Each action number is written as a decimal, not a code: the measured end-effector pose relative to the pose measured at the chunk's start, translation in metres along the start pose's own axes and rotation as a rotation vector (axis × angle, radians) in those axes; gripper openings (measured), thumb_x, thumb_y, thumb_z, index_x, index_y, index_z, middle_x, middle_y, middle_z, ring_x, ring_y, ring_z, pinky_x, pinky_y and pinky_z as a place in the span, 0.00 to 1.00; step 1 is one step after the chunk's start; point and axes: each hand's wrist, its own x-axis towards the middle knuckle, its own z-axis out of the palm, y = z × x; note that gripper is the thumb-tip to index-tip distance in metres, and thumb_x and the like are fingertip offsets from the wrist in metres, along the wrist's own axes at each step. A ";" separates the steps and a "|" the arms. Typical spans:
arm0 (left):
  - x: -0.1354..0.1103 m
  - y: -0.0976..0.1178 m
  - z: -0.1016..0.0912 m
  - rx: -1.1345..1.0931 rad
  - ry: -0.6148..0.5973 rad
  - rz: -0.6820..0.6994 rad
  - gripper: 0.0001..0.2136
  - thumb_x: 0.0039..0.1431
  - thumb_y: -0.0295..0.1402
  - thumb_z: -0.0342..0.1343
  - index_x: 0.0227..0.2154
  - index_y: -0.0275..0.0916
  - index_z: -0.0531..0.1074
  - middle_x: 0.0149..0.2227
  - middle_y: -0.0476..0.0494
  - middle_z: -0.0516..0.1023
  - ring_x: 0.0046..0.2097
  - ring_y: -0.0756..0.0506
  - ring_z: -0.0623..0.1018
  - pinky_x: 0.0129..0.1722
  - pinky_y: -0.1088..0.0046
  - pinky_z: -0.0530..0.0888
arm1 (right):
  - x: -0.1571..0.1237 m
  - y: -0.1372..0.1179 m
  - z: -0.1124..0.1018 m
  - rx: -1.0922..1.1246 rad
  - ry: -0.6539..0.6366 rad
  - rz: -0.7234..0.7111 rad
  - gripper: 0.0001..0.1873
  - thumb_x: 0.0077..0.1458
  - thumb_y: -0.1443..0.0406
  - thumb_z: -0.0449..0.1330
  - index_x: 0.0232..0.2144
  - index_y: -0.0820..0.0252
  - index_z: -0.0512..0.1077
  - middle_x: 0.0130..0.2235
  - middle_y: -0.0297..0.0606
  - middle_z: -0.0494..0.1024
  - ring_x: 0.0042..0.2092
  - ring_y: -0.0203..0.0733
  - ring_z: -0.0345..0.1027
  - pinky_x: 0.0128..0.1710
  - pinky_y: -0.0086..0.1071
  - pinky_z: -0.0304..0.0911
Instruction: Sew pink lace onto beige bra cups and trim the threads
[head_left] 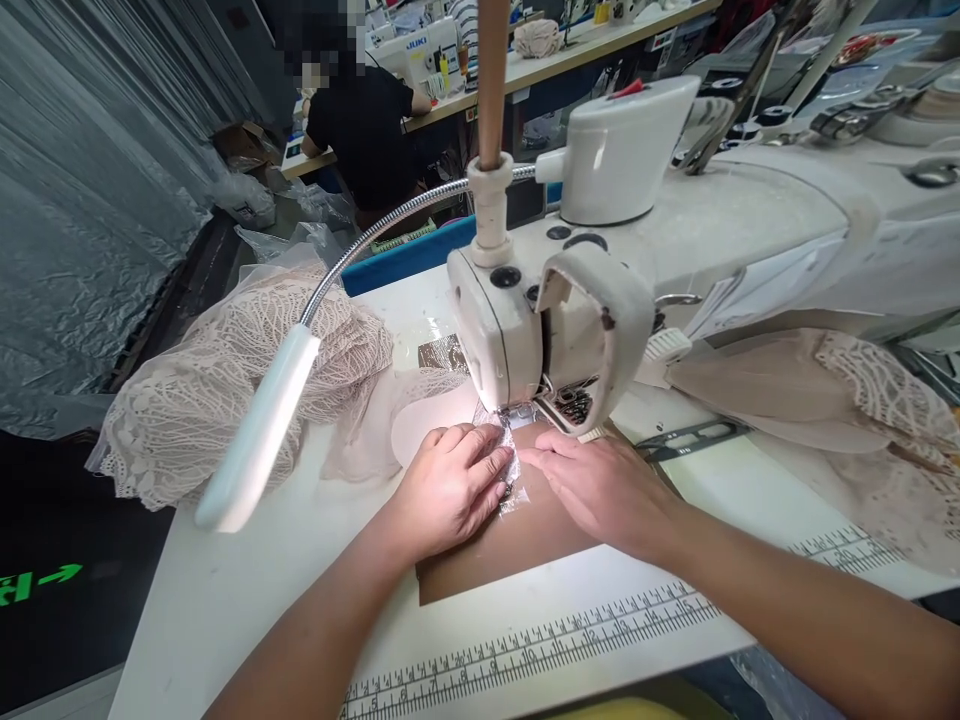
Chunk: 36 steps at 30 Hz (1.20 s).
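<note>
A narrow piece of pale lace fabric (511, 462) lies under the presser foot area of a white sewing machine (517, 320). Bent over its left side, my left hand (454, 485) has its fingers closed down on the lace, just in front of the needle. My right hand (600, 485) rests to the right of the lace, fingers stretched out and the tips at or very near its edge. Beneath both hands is a brown sheet (480, 560) on the white table (247, 600). The needle itself is mostly hidden.
A big heap of cream lace (202, 390) sits on the left behind a white gooseneck lamp (262, 430). More sheer fabric (780, 380) lies at right. A printed ruler (540, 650) runs along the front edge. Beyond the machine, another person (360, 130) sits at a workbench.
</note>
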 end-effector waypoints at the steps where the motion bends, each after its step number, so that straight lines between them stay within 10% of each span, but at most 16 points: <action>1: 0.000 0.000 0.000 -0.016 0.003 -0.006 0.17 0.64 0.36 0.45 0.52 0.38 0.67 0.53 0.36 0.69 0.47 0.39 0.69 0.46 0.59 0.67 | -0.001 0.000 0.001 0.019 0.013 -0.009 0.14 0.58 0.72 0.50 0.40 0.59 0.74 0.32 0.35 0.74 0.30 0.36 0.58 0.31 0.33 0.50; 36: 0.008 -0.013 0.000 0.027 -0.002 0.031 0.14 0.65 0.30 0.45 0.50 0.38 0.69 0.51 0.41 0.74 0.48 0.40 0.69 0.45 0.61 0.67 | 0.009 -0.001 0.008 -0.130 0.021 -0.025 0.19 0.49 0.76 0.53 0.42 0.60 0.73 0.36 0.35 0.74 0.31 0.37 0.59 0.28 0.33 0.47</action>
